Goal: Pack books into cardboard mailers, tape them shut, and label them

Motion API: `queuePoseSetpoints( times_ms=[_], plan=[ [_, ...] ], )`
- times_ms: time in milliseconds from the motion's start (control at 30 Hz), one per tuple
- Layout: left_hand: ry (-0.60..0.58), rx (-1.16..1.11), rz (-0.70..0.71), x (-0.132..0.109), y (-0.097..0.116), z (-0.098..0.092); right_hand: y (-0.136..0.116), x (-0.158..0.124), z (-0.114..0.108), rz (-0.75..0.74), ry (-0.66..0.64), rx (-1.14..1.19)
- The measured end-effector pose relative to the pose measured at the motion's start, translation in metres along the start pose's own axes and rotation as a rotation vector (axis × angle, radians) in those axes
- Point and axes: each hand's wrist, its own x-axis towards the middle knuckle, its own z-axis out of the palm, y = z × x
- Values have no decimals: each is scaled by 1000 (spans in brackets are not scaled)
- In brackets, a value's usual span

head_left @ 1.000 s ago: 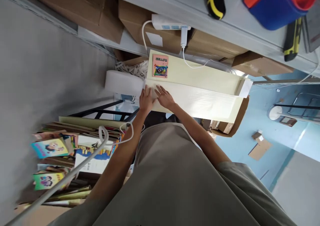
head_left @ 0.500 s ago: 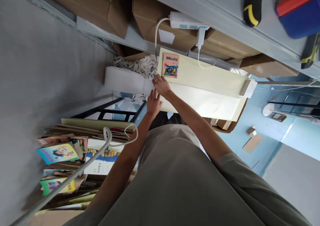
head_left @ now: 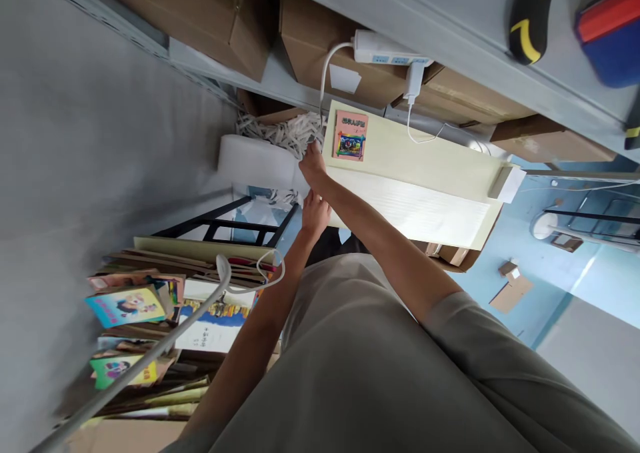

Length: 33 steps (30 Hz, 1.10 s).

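A white foam roll [head_left: 257,163] lies at the left end of a long cream board [head_left: 425,156], with a flat white sheet [head_left: 420,203] along the board. My right hand [head_left: 313,162] is at the roll's edge near the board's left end, its fingers bent together; what they hold is too small to make out. Just below it, my left hand [head_left: 316,214] rests at the board's near left corner, its fingertips partly hidden by my right wrist. A small pink booklet [head_left: 350,136] lies on the board, beyond my right hand.
Shredded white paper [head_left: 287,133] sits behind the roll. A power strip [head_left: 383,47] hangs on the shelf edge above, its cable dangling over the board. Books [head_left: 125,305] are stacked at lower left, near a grey metal pole [head_left: 150,349]. A white block [head_left: 507,183] stands at the board's right end.
The whole view has shifted slightly, moving things rightward. My right hand has moved up a little relative to my left along the roll's edge, and its fingers have drawn together.
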Motion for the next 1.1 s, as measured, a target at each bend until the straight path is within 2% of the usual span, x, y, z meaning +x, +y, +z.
queuePoseSetpoints(
  times_ms=[100, 200, 333, 433, 533, 633, 700, 833, 933, 1033, 1100],
  plan=[
    [5, -6, -18, -2, -2, 1, -12, -9, -10, 95, -7, -77],
    [33, -10, -11, -4, -3, 0, -11, -20, -20, 124, -11, 59],
    [47, -51, 30, -6, -7, -1, 5, -30, -26, 152, -62, 220],
    [47, -79, 60, -6, -13, -3, 16, -32, -29, 121, -59, 207],
    [33, -78, 102, -5, -21, -6, 26, -33, -33, 155, -43, 202],
    [4, -52, 130, -5, -26, -9, 39, -42, -33, 217, 0, 261],
    [-11, -34, 142, -3, -27, -11, 51, -60, -27, 229, 89, 299],
    [-16, 0, 189, 5, -21, -13, 80, -127, 9, 209, 347, 287],
    [-5, 5, 247, 15, -12, -11, 106, -194, 57, 282, 374, 261],
    [-1, -9, 292, 29, 0, -10, 129, -256, 110, 541, 364, 261],
    [7, -33, 303, 40, 9, -11, 137, -287, 140, 708, 356, 323]
  ],
)
